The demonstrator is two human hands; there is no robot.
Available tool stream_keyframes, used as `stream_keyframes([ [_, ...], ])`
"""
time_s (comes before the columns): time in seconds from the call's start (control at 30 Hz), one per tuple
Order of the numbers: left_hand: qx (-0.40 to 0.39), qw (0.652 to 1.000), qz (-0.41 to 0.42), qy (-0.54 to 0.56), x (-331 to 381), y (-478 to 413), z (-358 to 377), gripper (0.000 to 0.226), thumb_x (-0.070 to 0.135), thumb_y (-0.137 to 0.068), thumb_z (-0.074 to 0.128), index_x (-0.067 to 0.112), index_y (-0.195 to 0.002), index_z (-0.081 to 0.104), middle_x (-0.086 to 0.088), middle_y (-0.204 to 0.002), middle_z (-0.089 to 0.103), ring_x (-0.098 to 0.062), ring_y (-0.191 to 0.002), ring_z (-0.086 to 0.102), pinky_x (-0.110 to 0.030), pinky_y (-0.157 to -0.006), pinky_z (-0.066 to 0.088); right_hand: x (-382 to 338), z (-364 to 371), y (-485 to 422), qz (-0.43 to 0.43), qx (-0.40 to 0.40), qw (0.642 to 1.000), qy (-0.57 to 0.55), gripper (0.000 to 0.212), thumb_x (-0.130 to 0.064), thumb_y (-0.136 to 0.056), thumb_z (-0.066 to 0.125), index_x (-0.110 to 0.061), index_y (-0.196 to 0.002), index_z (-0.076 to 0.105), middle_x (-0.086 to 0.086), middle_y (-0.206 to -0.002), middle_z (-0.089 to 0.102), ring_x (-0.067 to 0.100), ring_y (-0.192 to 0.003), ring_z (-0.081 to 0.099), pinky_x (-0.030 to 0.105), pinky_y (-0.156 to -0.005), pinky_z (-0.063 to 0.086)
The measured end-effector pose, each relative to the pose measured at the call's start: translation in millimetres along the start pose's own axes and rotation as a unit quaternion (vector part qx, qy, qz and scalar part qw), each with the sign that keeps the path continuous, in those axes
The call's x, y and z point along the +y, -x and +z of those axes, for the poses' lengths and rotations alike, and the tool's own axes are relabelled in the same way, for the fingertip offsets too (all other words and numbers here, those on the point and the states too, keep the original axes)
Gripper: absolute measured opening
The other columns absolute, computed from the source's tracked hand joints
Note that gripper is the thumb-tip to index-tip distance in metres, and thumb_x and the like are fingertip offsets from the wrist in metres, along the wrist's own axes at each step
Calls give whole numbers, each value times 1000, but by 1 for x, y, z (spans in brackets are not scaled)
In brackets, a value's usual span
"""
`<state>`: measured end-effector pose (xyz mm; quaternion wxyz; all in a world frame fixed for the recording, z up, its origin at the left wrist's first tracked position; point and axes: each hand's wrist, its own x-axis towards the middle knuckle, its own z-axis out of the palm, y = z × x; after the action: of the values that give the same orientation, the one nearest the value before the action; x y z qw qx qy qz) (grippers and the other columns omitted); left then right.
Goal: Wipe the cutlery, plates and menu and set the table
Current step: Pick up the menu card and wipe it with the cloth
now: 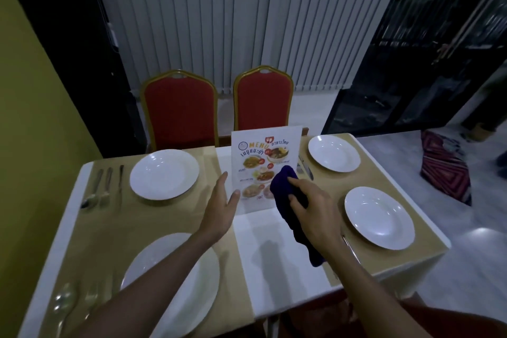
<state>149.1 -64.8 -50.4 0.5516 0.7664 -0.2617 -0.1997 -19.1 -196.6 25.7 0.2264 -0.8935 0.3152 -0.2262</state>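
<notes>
1. White-clothed tabletop [263, 250] with tan runners carries four white plates [164, 174]. Two red chairs [179, 112] stand at its far side.
2. The menu [255, 156] stands upright on the white middle strip, between the two far plates.
3. The left grip [219, 211] is spread, fingers straight, just at the menu's left edge, holding nothing.
4. The right grip [310, 208] curls round a dark blue cloth [282, 186], pressing it to the menu's lower right face. The cloth's tail hangs below the wrist.
5. Cutlery [105, 186] lies left of the far-left plate.
</notes>
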Motion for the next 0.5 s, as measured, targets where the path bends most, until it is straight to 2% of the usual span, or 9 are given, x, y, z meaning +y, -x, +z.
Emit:
stream_keyframes([
  [0.1,21,999,-47,6,-12,-41,13,60,32,-102,45,20,-155,18,-1,-159,30,-22,-143,34,-44,-115,34,16,12,-26,-2,-18,1000,2,39,-17,-93,60,-23,-131,60,-6,-117,69,15,-92,63,36,-69,53],
  [0.17,23,997,-75,13,-16,-66,21,57,31,-103,43,20,-153,20,-3,-154,38,-26,-136,44,-48,-109,42,28,19,-41,7,-23,1000,-2,39,-16,-93,59,-22,-132,59,-5,-118,69,15,-92,63,37,-71,54],
  [0.23,19,996,-87,17,-22,-85,26,47,29,-104,41,22,-149,30,-2,-144,51,-25,-122,56,-46,-99,51,35,23,-50,13,-34,999,-11,40,-16,-94,58,-22,-133,58,-5,-118,68,16,-93,63,40,-73,55],
  [0.3,10,995,-97,17,-30,-101,31,32,26,-104,40,20,-135,47,-3,-131,61,-22,-107,64,-40,-87,56,45,26,-59,14,-38,999,-21,40,-15,-93,59,-22,-132,59,-5,-117,69,15,-92,63,39,-73,55],
  [0.37,16,990,-124,70,-36,-108,35,19,21,-103,43,16,-117,56,-8,-120,66,-22,-99,67,-37,-80,58,55,29,-66,11,-50,998,-23,40,-15,-93,60,-23,-132,59,-5,-116,69,14,-91,62,37,-73,54],
  [0.5,46,976,-146,156,-29,-107,38,20,18,-103,46,11,-117,59,-9,-118,69,-29,-103,68,-50,-88,57,74,32,-77,2,-53,998,-27,40,-16,-92,62,-26,-131,60,-7,-117,69,13,-94,62,34,-73,53],
])
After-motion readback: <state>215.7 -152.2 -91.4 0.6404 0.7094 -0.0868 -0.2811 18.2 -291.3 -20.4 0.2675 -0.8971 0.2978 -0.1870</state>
